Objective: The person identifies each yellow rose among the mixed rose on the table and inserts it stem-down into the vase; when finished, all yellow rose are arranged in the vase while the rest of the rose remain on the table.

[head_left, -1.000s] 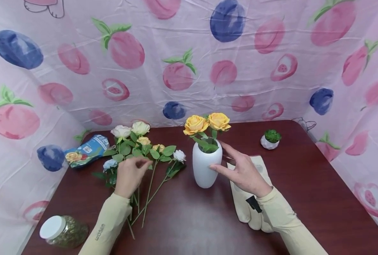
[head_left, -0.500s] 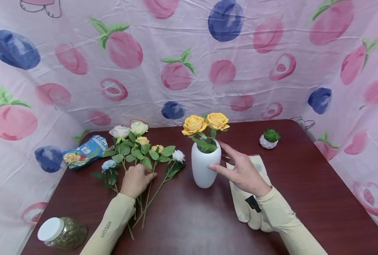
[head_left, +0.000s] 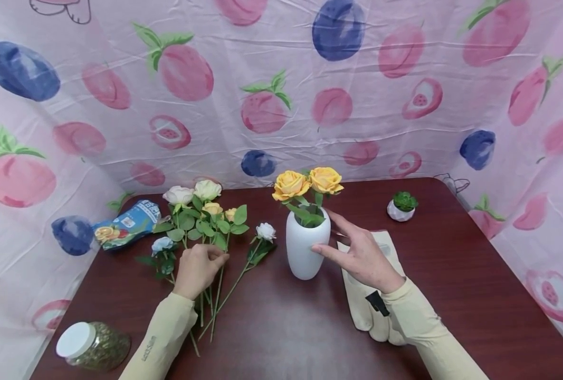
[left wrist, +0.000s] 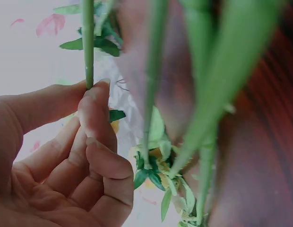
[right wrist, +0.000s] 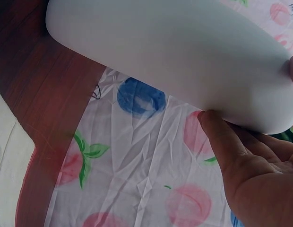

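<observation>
My left hand (head_left: 198, 270) pinches a green stem (left wrist: 88, 52) between thumb and fingertips. It appears to belong to a small yellow rose (head_left: 231, 214) in the flower pile. Other stems and leaves lie close around it, with white roses (head_left: 207, 190), a blue flower (head_left: 162, 244) and a separate white flower (head_left: 265, 231). The white vase (head_left: 305, 256) stands upright on the table, bearing two orange-yellow roses (head_left: 326, 180). My right hand (head_left: 369, 258) holds the vase from its right side, thumb in front; some fingers are hidden behind it.
A jar with a white lid (head_left: 76, 340) lies at the front left. Behind the flowers is a blue packet (head_left: 131, 224). Cream gloves (head_left: 359, 306) lie under my right wrist, and a small potted succulent (head_left: 401, 211) stands at back right. Patterned cloth hangs behind the table.
My left hand has come down to the stems and taken one. The small yellow rose and its leaves have shifted left, away from the separate white flower. The right hand stays on the vase.
</observation>
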`<state>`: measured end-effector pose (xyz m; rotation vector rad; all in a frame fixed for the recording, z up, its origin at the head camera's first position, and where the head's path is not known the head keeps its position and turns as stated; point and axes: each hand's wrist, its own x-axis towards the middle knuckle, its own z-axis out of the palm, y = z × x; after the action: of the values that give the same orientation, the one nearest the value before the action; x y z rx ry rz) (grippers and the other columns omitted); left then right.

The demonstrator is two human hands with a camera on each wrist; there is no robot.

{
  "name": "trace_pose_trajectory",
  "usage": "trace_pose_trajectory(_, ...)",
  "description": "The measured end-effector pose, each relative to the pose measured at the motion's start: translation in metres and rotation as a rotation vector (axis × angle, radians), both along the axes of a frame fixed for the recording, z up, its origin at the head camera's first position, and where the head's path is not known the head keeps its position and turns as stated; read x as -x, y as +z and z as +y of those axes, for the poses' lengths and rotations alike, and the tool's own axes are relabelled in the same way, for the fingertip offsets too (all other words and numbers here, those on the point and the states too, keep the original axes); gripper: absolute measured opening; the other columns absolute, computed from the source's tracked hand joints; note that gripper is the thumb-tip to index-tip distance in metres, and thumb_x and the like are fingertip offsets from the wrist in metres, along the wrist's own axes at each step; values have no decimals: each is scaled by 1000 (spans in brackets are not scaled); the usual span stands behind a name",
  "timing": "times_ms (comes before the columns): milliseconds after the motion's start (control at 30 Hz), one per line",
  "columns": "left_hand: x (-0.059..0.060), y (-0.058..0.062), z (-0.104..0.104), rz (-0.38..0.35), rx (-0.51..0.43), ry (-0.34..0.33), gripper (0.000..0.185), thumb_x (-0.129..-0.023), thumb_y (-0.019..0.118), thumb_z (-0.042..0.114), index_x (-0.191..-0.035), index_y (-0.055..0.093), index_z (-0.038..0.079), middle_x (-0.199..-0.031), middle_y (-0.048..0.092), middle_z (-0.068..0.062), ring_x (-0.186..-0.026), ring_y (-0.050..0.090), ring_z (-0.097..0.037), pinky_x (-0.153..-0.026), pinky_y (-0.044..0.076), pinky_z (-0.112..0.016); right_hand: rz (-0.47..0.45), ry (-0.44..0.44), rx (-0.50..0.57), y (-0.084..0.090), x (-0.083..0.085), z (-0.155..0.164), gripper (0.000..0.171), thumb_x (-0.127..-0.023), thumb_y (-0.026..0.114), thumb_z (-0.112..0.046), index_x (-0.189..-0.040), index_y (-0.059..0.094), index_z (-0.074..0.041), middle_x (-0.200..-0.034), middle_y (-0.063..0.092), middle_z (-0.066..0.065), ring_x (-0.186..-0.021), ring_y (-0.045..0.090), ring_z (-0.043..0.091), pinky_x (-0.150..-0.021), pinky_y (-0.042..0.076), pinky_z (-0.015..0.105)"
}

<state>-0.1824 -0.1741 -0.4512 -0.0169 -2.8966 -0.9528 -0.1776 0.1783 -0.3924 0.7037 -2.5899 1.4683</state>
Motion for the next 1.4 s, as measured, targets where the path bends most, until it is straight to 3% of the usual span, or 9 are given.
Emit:
trace_pose_trajectory(267,-8,13,3,109,-63,-7,15,-93,78,26,-94,82,12,-79,76,0,-63,63,-8,-58,49,-29,12,5,16,0,1,-1,75,-90,82,-24,-154,46,-16,-144,60,9,-128,62,23,-101,55,43)
trace_pose_trajectory(467,-11,20,7,207,-89,-29,15,-93,79,29,-95,82,14,-79,76,3,-65,65,-8,-59,50,-28,2,1,8,0,0,0,75,-90,82,-25,-155,45,-17,-146,59,7,-129,61,21,-102,54,40)
trace_pose_trajectory(700,-13,26,14,270,-160,-43,14,-93,79,29,-98,83,16,-82,77,3,-69,68,-8,-60,51,-25,-10,3,9,0,0,-1,76,-90,82,-28,-155,45,-17,-149,56,7,-133,59,22,-102,54,42)
trace_pose_trajectory(1033,-12,46,28,371,-296,-46,13,-90,82,30,-96,83,19,-79,77,6,-69,70,-6,-62,50,-19,-9,1,0,1,0,0,77,-90,82,-29,-155,44,-18,-148,57,6,-132,60,22,-102,54,40)
trace_pose_trajectory(1400,-10,62,47,390,-450,-73,13,-91,81,29,-95,83,16,-80,78,2,-71,74,-17,-63,52,-21,-10,-1,-10,1,-1,0,77,-90,82,-31,-156,43,-18,-151,54,4,-132,60,22,-102,54,39)
